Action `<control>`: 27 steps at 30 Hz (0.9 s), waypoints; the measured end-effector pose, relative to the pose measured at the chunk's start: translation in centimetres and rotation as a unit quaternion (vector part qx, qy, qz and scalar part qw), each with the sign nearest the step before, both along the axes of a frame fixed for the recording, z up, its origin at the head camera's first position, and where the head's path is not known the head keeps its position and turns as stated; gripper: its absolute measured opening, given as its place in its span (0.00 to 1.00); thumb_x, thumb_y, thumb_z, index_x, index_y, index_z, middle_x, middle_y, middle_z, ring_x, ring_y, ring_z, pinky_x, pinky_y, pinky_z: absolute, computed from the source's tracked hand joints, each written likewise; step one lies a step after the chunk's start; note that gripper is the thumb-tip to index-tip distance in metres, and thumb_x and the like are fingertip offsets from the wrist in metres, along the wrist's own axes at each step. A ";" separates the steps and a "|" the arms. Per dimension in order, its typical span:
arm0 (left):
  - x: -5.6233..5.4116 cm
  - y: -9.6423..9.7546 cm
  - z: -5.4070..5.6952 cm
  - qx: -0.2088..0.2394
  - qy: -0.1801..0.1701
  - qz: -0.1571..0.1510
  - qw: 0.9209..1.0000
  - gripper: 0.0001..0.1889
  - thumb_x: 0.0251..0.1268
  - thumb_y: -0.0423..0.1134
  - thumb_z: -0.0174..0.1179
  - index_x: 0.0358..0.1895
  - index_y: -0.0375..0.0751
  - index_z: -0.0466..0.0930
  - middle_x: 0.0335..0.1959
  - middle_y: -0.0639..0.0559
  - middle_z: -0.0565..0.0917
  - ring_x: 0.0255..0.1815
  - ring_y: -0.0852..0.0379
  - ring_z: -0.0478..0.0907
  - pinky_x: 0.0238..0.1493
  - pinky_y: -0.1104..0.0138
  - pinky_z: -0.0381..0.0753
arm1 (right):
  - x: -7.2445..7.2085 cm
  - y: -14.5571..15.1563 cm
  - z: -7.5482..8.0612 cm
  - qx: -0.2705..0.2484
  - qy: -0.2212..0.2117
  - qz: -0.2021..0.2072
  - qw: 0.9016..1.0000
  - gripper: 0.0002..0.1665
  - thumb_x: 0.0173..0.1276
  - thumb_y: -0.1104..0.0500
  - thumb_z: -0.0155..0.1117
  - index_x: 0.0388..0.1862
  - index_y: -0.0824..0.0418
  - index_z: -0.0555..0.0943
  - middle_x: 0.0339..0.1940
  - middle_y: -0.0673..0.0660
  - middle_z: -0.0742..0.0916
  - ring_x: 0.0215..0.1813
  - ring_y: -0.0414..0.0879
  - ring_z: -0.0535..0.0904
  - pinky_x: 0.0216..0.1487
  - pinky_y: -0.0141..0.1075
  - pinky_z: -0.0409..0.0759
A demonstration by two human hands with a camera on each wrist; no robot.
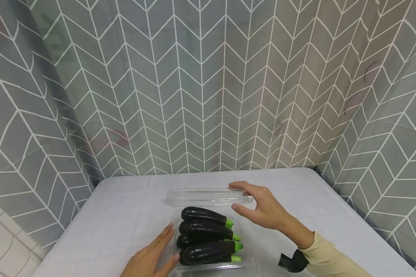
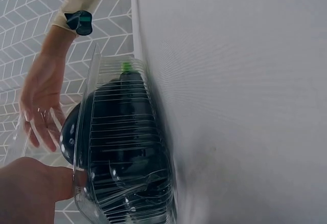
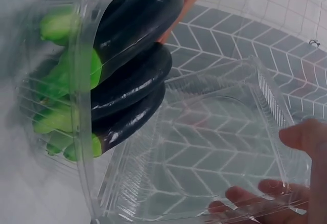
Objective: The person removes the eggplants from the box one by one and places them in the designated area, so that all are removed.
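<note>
Several dark, glossy eggplants (image 1: 208, 229) with green stems lie in a clear plastic clamshell box (image 1: 209, 267), stems toward the right. The box's clear lid (image 1: 194, 197) stands raised along the back side. My left hand (image 1: 149, 254) rests against the box's left side with extended fingers, its thumb touching the rim in the left wrist view. At the lid's right end is my right hand (image 1: 265, 206). Its fingers (image 3: 242, 198) lie behind the lid, showing through the plastic in the right wrist view, while the thumb is spread apart from them.
A white cloth covers the table (image 1: 124, 207). Grey curtains (image 1: 201, 96) with white chevron lines hang behind it and at both sides. A black band (image 1: 294, 262) sits at the right sleeve cuff. White tiles (image 1: 7, 242) show at lower left.
</note>
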State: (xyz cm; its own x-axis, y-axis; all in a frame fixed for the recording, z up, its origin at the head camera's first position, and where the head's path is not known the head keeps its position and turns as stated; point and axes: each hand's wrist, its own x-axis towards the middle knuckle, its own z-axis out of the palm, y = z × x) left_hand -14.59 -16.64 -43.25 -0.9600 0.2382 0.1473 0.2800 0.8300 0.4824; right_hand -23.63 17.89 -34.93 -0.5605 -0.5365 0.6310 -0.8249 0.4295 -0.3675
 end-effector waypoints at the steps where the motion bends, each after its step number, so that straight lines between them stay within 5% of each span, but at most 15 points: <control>1: 0.0 0.0 0.0 0.000 0.001 -0.002 1.000 0.42 0.69 0.68 0.61 0.76 0.41 0.72 0.77 0.51 0.70 0.58 0.41 0.83 0.45 0.44 0.86 | -0.1 0.0 0.0 -0.005 -0.002 -0.005 1.000 0.30 0.67 0.62 0.73 0.68 0.58 0.79 0.60 0.54 0.87 0.56 0.49 0.86 0.51 0.52 0.85; 11: 0.0 0.0 -0.1 0.005 0.000 -0.003 1.000 0.41 0.69 0.67 0.61 0.76 0.41 0.72 0.77 0.52 0.69 0.59 0.43 0.82 0.45 0.44 0.86 | -1.7 0.3 -0.5 -0.018 -0.003 -0.024 1.000 0.35 0.63 0.76 0.65 0.70 0.64 0.74 0.54 0.58 0.88 0.49 0.49 0.87 0.49 0.51 0.86; 16: -0.1 0.1 -0.1 0.001 0.010 0.001 1.000 0.42 0.69 0.68 0.60 0.75 0.41 0.73 0.77 0.53 0.69 0.58 0.45 0.83 0.46 0.46 0.86 | -2.5 0.3 -0.8 -0.016 -0.002 -0.023 1.000 0.38 0.64 0.78 0.63 0.74 0.66 0.70 0.55 0.62 0.88 0.50 0.60 0.87 0.50 0.55 0.85; 27: 0.2 0.1 -0.3 0.002 0.027 0.006 1.000 0.41 0.69 0.66 0.62 0.75 0.42 0.73 0.77 0.53 0.71 0.53 0.44 0.85 0.42 0.47 0.87 | -3.6 0.1 -1.5 -0.024 -0.035 -0.015 0.999 0.47 0.65 0.79 0.63 0.82 0.67 0.60 0.58 0.64 0.87 0.53 0.57 0.87 0.53 0.52 0.85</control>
